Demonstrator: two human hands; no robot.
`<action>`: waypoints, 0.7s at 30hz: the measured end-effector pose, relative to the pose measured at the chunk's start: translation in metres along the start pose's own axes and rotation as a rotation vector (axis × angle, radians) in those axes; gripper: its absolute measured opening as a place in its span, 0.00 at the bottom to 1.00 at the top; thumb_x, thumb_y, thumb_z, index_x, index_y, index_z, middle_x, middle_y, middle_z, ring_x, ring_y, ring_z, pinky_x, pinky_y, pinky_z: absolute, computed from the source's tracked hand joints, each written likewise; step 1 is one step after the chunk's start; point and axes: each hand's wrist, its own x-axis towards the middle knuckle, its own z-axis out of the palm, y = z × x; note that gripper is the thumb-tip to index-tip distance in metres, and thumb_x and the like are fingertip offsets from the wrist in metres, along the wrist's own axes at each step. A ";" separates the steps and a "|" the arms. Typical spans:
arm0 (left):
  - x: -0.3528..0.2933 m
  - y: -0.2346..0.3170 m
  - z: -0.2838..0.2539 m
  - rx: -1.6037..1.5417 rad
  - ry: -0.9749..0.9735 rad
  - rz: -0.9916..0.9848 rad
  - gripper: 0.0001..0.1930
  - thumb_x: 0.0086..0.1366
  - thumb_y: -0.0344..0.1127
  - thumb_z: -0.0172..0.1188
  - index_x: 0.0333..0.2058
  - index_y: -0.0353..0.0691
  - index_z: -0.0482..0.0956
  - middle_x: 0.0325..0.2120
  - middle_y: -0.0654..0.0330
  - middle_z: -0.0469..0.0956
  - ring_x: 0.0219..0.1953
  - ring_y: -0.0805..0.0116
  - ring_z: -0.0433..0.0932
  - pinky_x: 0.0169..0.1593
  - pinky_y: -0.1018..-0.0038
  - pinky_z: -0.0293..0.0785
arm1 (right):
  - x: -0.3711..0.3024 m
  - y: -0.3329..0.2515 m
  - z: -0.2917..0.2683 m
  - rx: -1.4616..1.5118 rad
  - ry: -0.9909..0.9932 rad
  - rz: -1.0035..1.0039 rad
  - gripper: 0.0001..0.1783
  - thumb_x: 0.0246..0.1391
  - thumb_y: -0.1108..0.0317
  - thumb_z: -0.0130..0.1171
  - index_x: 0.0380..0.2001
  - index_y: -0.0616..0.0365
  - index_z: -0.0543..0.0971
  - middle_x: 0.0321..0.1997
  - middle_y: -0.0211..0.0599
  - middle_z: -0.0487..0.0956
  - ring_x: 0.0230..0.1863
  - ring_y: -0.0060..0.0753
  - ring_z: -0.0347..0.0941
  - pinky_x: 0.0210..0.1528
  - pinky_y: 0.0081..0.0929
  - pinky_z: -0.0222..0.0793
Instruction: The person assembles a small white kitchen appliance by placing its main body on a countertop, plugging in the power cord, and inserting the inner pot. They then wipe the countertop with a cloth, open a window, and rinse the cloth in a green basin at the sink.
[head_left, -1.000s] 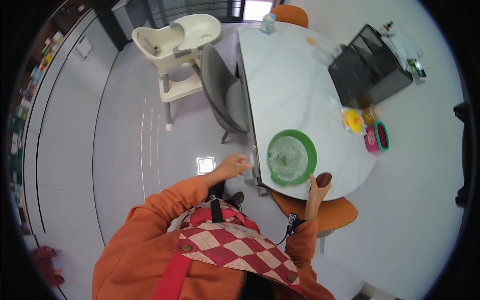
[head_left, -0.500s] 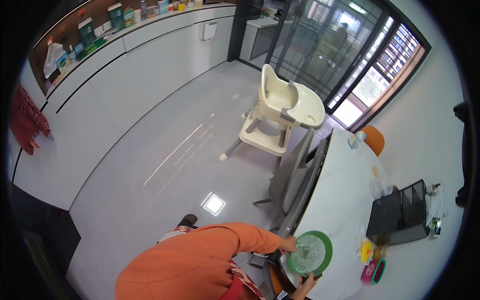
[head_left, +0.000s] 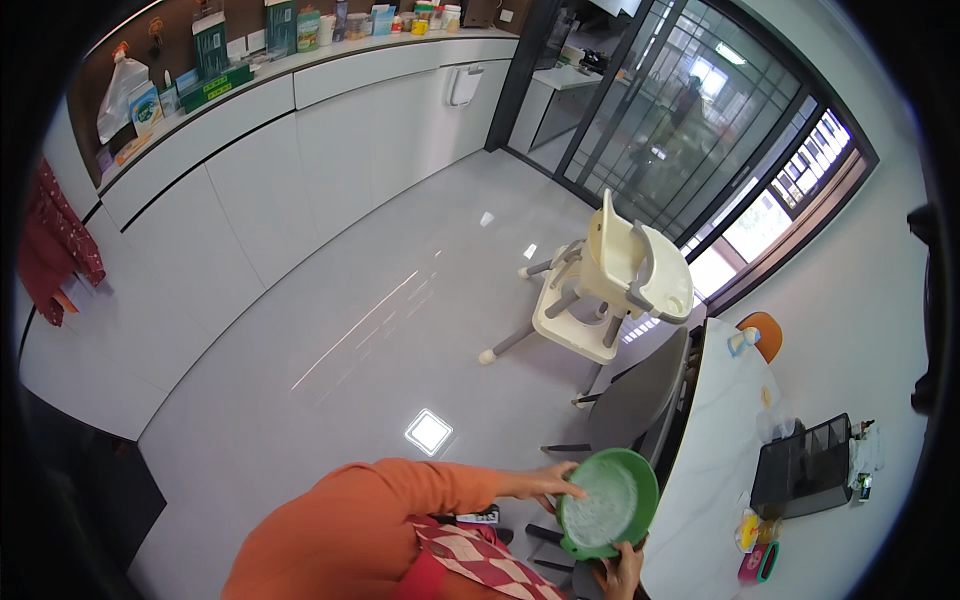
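A round green basin is held up between my hands, over the table's near left edge and the chairs. Whitish, foamy-looking liquid covers its bottom. My left hand grips the rim on the left, with the thumb on the inner side. At the near right side of the rim, my right hand is closed on the basin, its fingers partly hidden beneath it. My left arm is in an orange sleeve, and a red checked apron covers my front.
A white marble-look table bears a black rack, a yellow item and a pink-and-green container. Grey chairs stand along its left side. Beyond is a cream high chair; white cabinets line the left.
Both hands have lifted the basin off the table and drawn it left, past the table's edge. The whole view has shifted, so the room's furniture sits lower in the picture.
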 end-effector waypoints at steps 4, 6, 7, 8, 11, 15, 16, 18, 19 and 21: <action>-0.093 0.012 -0.074 0.009 0.266 0.041 0.41 0.53 0.39 0.63 0.63 0.48 0.49 0.50 0.51 0.68 0.48 0.57 0.73 0.39 0.63 0.79 | 0.018 0.023 0.102 -0.023 -0.267 0.136 0.34 0.41 0.80 0.49 0.56 0.54 0.62 0.38 0.37 0.72 0.28 0.31 0.74 0.20 0.24 0.74; -0.132 0.020 -0.112 -0.001 0.341 0.093 0.40 0.54 0.37 0.62 0.62 0.46 0.49 0.49 0.50 0.68 0.49 0.57 0.73 0.40 0.62 0.79 | 0.031 0.024 0.156 -0.144 -0.423 0.162 0.34 0.42 0.79 0.51 0.57 0.54 0.62 0.39 0.36 0.72 0.26 0.30 0.74 0.20 0.23 0.75; -0.149 0.024 -0.130 -0.021 0.411 0.120 0.40 0.53 0.37 0.62 0.62 0.45 0.49 0.49 0.50 0.68 0.48 0.56 0.73 0.38 0.62 0.79 | 0.036 0.024 0.183 -0.176 -0.464 0.164 0.34 0.42 0.79 0.52 0.57 0.54 0.61 0.40 0.36 0.72 0.26 0.29 0.74 0.20 0.22 0.75; -0.164 0.029 -0.147 -0.050 0.464 0.160 0.41 0.52 0.37 0.63 0.62 0.44 0.50 0.49 0.49 0.67 0.47 0.56 0.73 0.37 0.62 0.80 | 0.040 0.024 0.213 -0.209 -0.496 0.155 0.34 0.43 0.78 0.53 0.57 0.54 0.61 0.40 0.36 0.72 0.26 0.28 0.74 0.20 0.21 0.75; -0.194 0.044 -0.194 -0.163 0.594 0.226 0.40 0.53 0.35 0.61 0.62 0.42 0.50 0.49 0.49 0.67 0.46 0.56 0.74 0.38 0.61 0.80 | 0.060 0.015 0.294 -0.253 -0.618 0.153 0.33 0.43 0.77 0.54 0.56 0.54 0.62 0.41 0.35 0.73 0.26 0.26 0.74 0.20 0.19 0.75; -0.198 0.078 -0.262 -0.295 0.686 0.326 0.37 0.54 0.30 0.59 0.61 0.41 0.50 0.49 0.50 0.67 0.48 0.56 0.73 0.40 0.59 0.79 | 0.115 -0.003 0.386 -0.276 -0.762 0.237 0.29 0.44 0.73 0.59 0.52 0.57 0.64 0.38 0.33 0.74 0.26 0.23 0.74 0.20 0.18 0.76; -0.195 0.089 -0.280 -0.278 0.703 0.335 0.36 0.55 0.30 0.58 0.61 0.40 0.50 0.49 0.50 0.66 0.48 0.55 0.73 0.42 0.58 0.79 | 0.135 -0.007 0.410 -0.271 -0.795 0.283 0.29 0.44 0.72 0.60 0.52 0.57 0.64 0.37 0.32 0.74 0.26 0.23 0.74 0.20 0.18 0.76; -0.189 0.115 -0.315 -0.244 0.728 0.372 0.34 0.56 0.28 0.56 0.60 0.38 0.50 0.50 0.49 0.65 0.49 0.54 0.72 0.46 0.56 0.77 | 0.171 -0.012 0.450 -0.238 -0.851 0.340 0.30 0.44 0.72 0.62 0.52 0.56 0.64 0.36 0.31 0.74 0.26 0.22 0.74 0.19 0.17 0.76; -0.187 0.131 -0.331 -0.239 0.710 0.420 0.34 0.56 0.28 0.56 0.60 0.39 0.50 0.50 0.49 0.66 0.48 0.55 0.73 0.47 0.56 0.76 | 0.188 -0.015 0.473 -0.209 -0.874 0.348 0.30 0.43 0.72 0.62 0.52 0.56 0.64 0.36 0.31 0.74 0.26 0.22 0.74 0.19 0.17 0.76; -0.182 0.170 -0.365 -0.278 0.743 0.389 0.34 0.55 0.29 0.57 0.59 0.38 0.51 0.50 0.50 0.65 0.48 0.54 0.73 0.45 0.55 0.77 | 0.223 -0.031 0.519 -0.181 -0.926 0.420 0.32 0.42 0.72 0.64 0.52 0.55 0.64 0.36 0.30 0.75 0.27 0.22 0.74 0.19 0.16 0.76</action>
